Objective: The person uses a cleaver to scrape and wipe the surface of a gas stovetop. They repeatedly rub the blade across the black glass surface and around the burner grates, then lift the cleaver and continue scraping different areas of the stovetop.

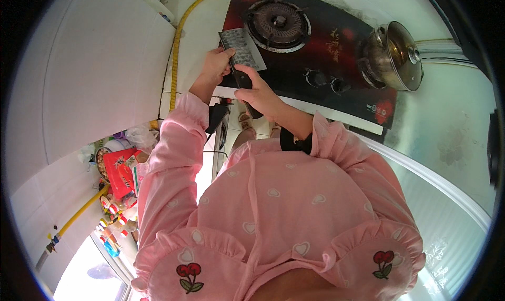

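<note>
A cleaver with a dark, textured blade and a pale cutting edge is held over the near left corner of the gas stove. My right hand grips its black handle. Pinched at the blade's left edge, close to the handle, are the thumb and fingers of my left hand. The blade's far corner reaches toward the left burner, which carries no pot.
A lidded steel pot stands on the right burner. Along the wall at left runs a yellow gas hose. Several bottles, a red packet and a plastic bag crowd the lower left. Glass panels line the right.
</note>
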Available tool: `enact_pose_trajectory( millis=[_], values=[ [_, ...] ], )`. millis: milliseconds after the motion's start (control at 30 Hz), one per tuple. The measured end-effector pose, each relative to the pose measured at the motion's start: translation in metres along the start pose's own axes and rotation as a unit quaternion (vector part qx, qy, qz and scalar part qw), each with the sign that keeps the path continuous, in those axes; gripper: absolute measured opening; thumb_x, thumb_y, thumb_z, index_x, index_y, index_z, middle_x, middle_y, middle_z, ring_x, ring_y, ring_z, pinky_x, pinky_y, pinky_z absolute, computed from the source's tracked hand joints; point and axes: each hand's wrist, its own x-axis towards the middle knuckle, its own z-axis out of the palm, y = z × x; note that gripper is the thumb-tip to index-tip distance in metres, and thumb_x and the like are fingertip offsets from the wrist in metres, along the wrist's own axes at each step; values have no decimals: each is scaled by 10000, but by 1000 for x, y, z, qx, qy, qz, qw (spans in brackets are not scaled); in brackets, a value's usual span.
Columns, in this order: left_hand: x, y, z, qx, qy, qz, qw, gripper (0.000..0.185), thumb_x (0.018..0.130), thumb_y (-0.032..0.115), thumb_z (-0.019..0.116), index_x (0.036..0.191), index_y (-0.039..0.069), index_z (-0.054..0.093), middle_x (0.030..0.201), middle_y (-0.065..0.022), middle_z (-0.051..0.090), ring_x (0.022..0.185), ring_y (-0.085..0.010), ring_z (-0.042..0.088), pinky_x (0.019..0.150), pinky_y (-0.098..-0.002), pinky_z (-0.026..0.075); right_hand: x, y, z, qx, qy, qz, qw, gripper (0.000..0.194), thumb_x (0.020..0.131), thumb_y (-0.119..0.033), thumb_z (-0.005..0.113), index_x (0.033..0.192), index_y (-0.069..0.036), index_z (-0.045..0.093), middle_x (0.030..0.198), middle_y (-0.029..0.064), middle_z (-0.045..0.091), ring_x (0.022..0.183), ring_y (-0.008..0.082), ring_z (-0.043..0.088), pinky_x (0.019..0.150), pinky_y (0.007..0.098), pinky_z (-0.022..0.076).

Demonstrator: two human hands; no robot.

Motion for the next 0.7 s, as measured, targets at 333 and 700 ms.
enact_pose_trajectory(
  millis=[333,700],
  values=[
    [6,0,-3,-9,-5,-13,1000,186,873,147,678,800,47,540,607,-6,438,426,-120,380,371,-287,274,16,11,-1,-89,16,-26,996,724,817,-81,615,1473,-72,309,884,98,591,710,165,582,655,312,478],
    [3,-11,-11,-34,-55,2,998,176,904,166,672,891,38,552,656,-7,474,432,-98,383,381,-259,284,7,19,12,-206,63,-48,975,665,860,-104,598,1467,-96,327,821,58,566,674,133,533,638,298,450]
  ],
)
